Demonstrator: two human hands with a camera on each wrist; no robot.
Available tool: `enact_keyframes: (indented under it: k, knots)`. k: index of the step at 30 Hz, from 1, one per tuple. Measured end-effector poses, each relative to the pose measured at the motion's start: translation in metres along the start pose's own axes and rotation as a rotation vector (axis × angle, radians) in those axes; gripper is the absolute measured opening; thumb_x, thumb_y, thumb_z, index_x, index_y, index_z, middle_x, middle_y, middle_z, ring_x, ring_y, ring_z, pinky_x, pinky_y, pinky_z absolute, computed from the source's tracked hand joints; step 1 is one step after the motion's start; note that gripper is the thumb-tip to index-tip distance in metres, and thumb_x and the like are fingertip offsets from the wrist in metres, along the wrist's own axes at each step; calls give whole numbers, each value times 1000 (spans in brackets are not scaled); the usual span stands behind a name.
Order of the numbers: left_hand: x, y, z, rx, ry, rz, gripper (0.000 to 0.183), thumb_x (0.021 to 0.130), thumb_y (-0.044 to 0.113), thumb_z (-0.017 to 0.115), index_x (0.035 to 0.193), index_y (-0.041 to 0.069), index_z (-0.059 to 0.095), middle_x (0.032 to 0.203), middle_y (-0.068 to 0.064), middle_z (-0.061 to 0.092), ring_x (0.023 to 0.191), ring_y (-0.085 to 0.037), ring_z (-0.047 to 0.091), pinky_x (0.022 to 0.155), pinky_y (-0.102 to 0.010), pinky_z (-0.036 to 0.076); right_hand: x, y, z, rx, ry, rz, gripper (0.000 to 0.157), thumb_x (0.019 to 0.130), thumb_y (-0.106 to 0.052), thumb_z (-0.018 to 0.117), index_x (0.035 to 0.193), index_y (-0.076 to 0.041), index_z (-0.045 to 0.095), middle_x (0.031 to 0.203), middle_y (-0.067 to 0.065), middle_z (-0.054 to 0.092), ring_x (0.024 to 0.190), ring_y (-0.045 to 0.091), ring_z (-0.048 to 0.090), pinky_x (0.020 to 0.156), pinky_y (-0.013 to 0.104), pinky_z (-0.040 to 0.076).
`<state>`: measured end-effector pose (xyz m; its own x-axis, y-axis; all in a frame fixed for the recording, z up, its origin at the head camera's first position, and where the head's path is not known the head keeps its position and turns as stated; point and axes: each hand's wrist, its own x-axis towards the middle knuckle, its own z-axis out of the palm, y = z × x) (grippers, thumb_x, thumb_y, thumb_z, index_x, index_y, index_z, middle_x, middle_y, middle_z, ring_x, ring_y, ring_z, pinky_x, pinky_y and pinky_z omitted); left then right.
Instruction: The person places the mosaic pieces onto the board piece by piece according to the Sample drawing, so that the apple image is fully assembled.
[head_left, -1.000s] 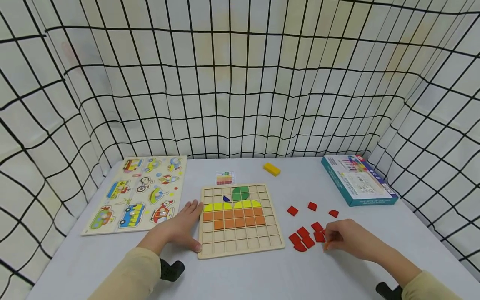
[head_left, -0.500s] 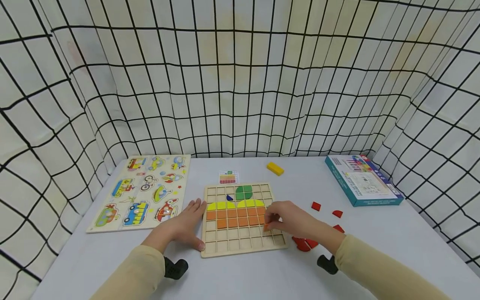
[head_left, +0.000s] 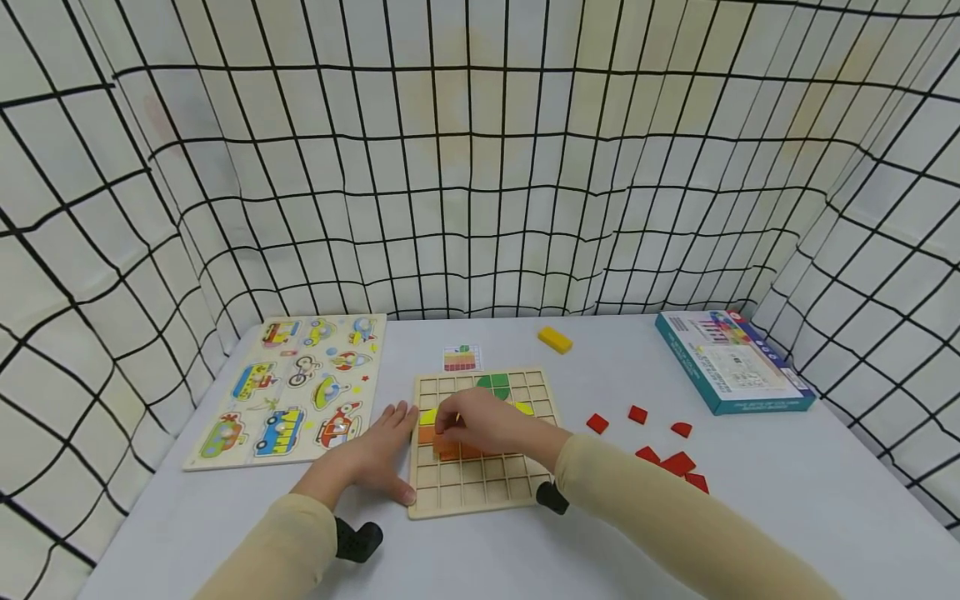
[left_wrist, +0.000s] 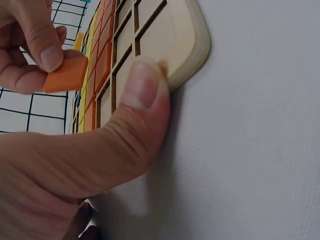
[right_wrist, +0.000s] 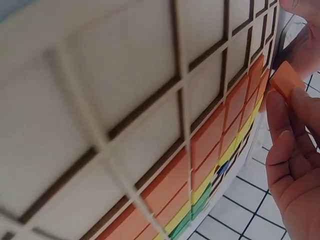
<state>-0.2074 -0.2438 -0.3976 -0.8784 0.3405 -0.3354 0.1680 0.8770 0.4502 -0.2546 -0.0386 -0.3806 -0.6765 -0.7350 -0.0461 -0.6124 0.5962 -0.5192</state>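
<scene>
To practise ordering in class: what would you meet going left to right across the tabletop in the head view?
Vehicle puzzle board → gridded wooden board → leftmost loose red square → teal-sided box. Overlapping things are left out.

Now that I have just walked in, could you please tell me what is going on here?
A person is working on a wooden grid board. Their left hand rests against it on the left, while the right hand pinches an orange tile above it, not yet set in. Green pieces, yellow pieces and other orange tiles sit in the board, its near rows bare, and red pieces lie on the table to the right.
</scene>
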Motion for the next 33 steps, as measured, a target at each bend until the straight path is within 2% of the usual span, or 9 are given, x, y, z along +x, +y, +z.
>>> enact_keyframes:
  k: [8,17,25,33]
  knots:
    - [-2,5,-1,5,7,21,123,71,31,94,159,-8,19,168,-32,9,156,-52,4,127,-63,14,17,-11,9,-72,-37,-2,6,96,-10,71,98,-13,76,90,-8,71,81,2,58,81,13,52]
    - [-2,5,-2,21,7,22,123,71,33,94,160,-7,18,168,-32,10,156,-51,5,127,-63,14,20,-14,16,-145,-58,27,6,96,-13,72,97,-13,78,86,-8,71,75,2,55,72,13,49]
    - [-2,4,-1,14,6,20,124,71,33,94,159,-8,18,168,-32,9,156,-51,4,127,-63,14,21,-14,22,-185,-82,72,8,97,-15,72,101,-13,79,88,-7,71,77,5,56,76,13,52]
    - [-2,2,-2,21,6,15,124,70,33,95,159,-8,19,167,-33,10,156,-52,5,127,-63,14,20,-17,23,-235,-83,11,4,94,-17,75,94,-13,77,81,-8,68,73,3,54,70,11,49]
